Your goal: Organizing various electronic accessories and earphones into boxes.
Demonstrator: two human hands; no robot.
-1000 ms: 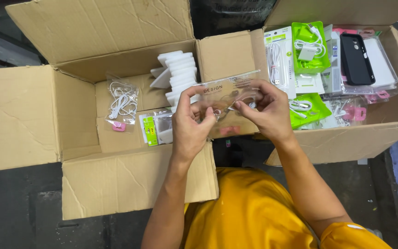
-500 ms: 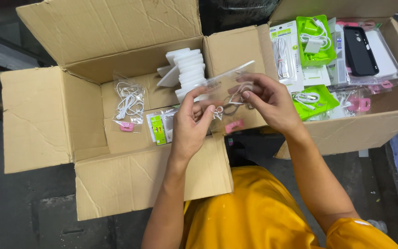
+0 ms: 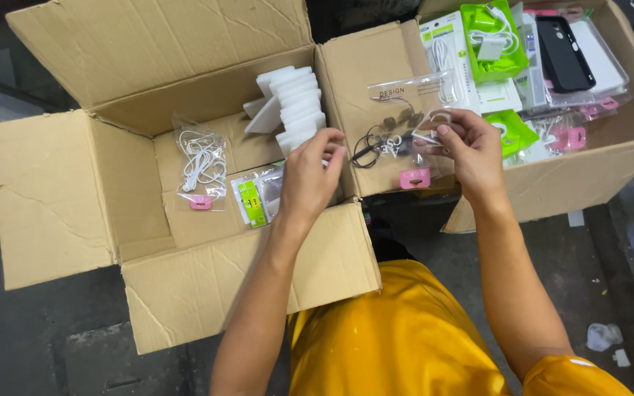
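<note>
My right hand [image 3: 471, 150] pinches a clear plastic bag [image 3: 409, 110] with a pink hang tab at its bottom and a dark coiled cable inside. The bag hangs in front of the flap between two open cardboard boxes. My left hand [image 3: 310, 180] is over the left box [image 3: 53, 198], fingers curled near the bag's left edge. I cannot tell whether it touches the bag or the cable. Just beyond it a stack of white flat pieces [image 3: 295, 103] stands in the left box.
The left box also holds a bag of white earphones [image 3: 201, 165] and a green-labelled packet [image 3: 252, 202]. The right box [image 3: 566, 183] is full of green packets [image 3: 489, 33], a black phone case [image 3: 563, 51] and pink-tabbed bags. Dark floor lies around both boxes, with scraps [image 3: 602, 336] at the right.
Both hands held the bag together before. Now they have drawn apart: my left hand has moved left toward the left box, and the bag stays in my right hand.
</note>
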